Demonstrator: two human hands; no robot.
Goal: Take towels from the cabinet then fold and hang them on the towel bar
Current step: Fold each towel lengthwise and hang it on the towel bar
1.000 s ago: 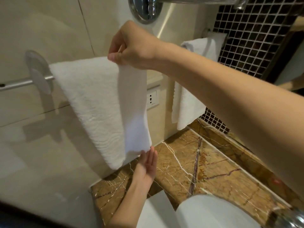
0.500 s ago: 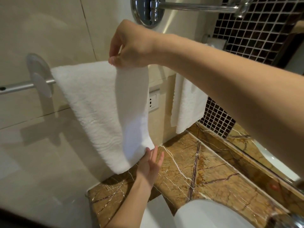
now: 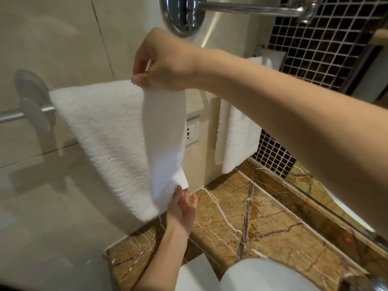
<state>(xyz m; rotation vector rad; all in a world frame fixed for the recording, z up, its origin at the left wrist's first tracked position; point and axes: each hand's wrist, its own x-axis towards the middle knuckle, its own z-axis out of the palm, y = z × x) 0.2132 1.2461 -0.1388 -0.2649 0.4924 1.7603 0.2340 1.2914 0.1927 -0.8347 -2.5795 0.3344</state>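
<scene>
A white folded towel (image 3: 109, 131) hangs over the chrome towel bar (image 3: 25, 114) on the beige wall at the left. My right hand (image 3: 161, 64) reaches in from the right and pinches the towel's top right edge at bar height. My left hand (image 3: 181, 208) comes up from below and holds the towel's lower right corner with thumb and fingers. The towel's right flap is stretched between both hands. Most of the bar is hidden under the towel.
A second white towel (image 3: 237, 135) hangs further right by the dark mosaic wall (image 3: 315, 45). A wall socket (image 3: 192, 130) sits behind the towel. Below lies a brown marble counter (image 3: 252, 217) with a white basin (image 3: 262, 278). A chrome wall arm (image 3: 241, 7) juts out above.
My left hand has risen slightly and closed on the towel's lower corner. My right hand keeps its pinch on the top edge. The view has shifted a little.
</scene>
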